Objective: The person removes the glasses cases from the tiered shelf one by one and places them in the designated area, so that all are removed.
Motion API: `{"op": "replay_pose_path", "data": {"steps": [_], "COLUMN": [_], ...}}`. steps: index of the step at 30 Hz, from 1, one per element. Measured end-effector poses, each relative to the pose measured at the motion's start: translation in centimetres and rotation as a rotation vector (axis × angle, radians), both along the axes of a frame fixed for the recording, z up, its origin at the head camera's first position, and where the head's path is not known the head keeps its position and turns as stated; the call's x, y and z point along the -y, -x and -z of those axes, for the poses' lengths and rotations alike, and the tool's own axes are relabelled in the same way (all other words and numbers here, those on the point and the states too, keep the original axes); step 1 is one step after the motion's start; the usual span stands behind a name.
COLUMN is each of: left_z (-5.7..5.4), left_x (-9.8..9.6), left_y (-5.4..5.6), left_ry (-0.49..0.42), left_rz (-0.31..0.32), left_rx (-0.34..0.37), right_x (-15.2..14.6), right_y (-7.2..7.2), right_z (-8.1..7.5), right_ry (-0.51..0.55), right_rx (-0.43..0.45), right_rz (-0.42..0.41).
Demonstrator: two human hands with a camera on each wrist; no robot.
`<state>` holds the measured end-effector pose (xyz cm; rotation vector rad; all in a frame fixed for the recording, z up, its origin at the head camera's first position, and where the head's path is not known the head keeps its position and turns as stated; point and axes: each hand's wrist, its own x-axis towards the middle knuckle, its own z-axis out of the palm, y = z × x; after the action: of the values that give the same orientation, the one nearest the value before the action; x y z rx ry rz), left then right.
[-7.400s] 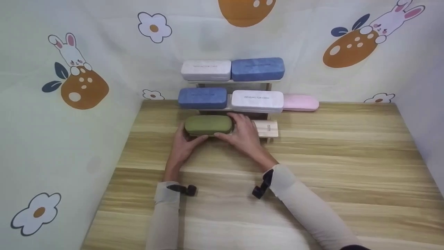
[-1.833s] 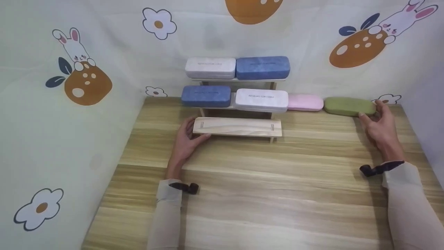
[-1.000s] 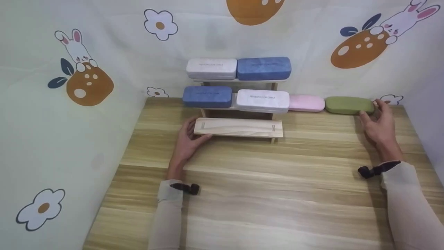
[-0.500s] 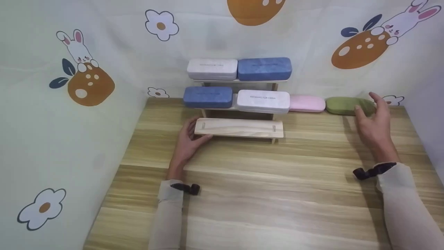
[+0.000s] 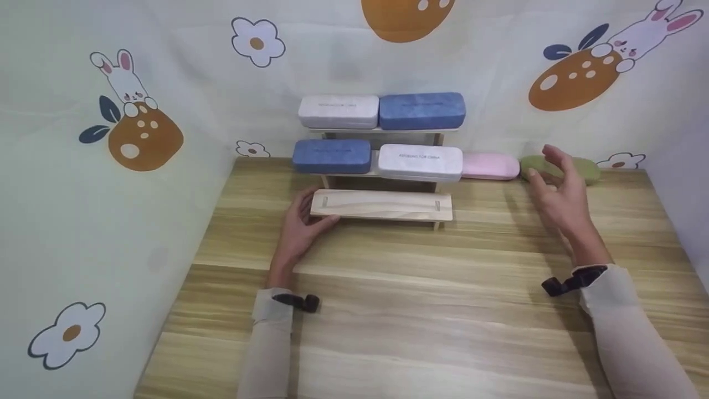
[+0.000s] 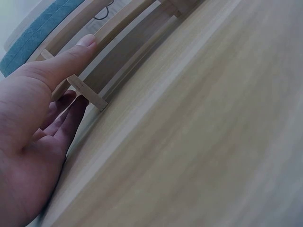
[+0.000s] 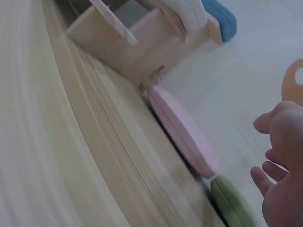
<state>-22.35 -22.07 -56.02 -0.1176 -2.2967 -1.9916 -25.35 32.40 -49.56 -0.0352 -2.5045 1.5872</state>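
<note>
In the head view my left hand (image 5: 296,230) grips the left end of the lowest step of a wooden tiered stand (image 5: 382,205), thumb along its front edge. The left wrist view has the fingers partly hidden beneath that step. My right hand (image 5: 565,202) hovers in front of an olive-green glasses case (image 5: 588,170) and holds nothing, its thumb and fingers spread apart. The green case lies on the table against the back wall, its left end close to a pink glasses case (image 5: 491,166). In the right wrist view the green case (image 7: 232,203) is clear of the fingers.
On the middle step sit a blue glasses case (image 5: 332,156) and a white one, the white case (image 5: 420,162) at right. The top step bears another white case (image 5: 339,112) and another blue case (image 5: 422,111). Patterned cloth walls enclose the wood-grain table (image 5: 421,332).
The green case has gone from the lowest step to the table right of the pink case. My right hand has let go of it and moved left. My left hand stays on the stand.
</note>
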Motion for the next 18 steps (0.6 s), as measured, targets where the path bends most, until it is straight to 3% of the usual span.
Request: {"op": "replay_pose_path", "data": {"steps": [7,13,18], "left_z": [-0.1,-0.2,-0.1], "left_x": [0.1,0.1,-0.1], "left_y": [0.0,-0.1,-0.1], "left_ry": [0.007,-0.022,-0.029], "left_rz": [-0.009,0.013,0.013], "left_rx": [-0.003,0.000,-0.003], "right_x": [3.3,6.2,8.2], "right_y": [0.1,-0.1,-0.2], "right_z": [0.1,0.3,0.5], "right_ry": [0.124,0.272,0.333], "right_rx": [-0.157,-0.170,-0.155], "right_rz": [-0.098,-0.177,-0.207]}}
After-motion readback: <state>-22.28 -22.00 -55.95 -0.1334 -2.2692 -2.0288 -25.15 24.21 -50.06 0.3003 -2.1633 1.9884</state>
